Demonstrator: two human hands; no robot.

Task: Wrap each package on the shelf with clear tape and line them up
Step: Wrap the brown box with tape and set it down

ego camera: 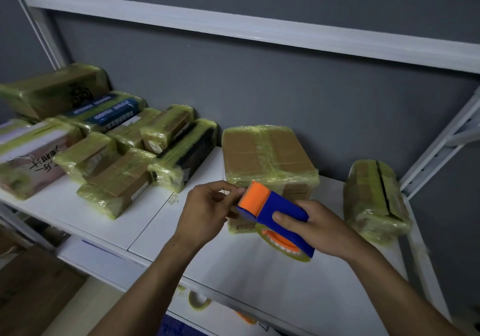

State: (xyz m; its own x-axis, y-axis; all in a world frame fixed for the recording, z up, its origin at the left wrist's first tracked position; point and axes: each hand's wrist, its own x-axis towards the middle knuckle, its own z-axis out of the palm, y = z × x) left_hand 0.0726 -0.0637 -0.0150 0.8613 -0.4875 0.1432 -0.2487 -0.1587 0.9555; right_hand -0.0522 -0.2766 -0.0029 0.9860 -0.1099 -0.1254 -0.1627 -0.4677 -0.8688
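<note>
Two sets of fingers on one tool. Left fingers (233,192) curled, thumb and fingertips pinching at the orange toothed head of the tape dispenser (275,207); whether a tape end lies between them, cannot tell. Right fingers (284,217) wrapped round the blue body, gripping it; roll of clear tape (285,248) sits in its underside. Left hand (205,211) and right hand (319,228) held above the shelf (259,283), right of its middle. Just behind the dispenser, toward the back edge: a tall taped carton (267,154) standing on the shelf. Apart from it, near the right end: a second wrapped package (374,200). Left half of the shelf: cluster of wrapped packages (117,148), packed close, some stacked, reaching the back left corner. Lower shelf below: a spare tape roll (198,300), blurred.
</note>
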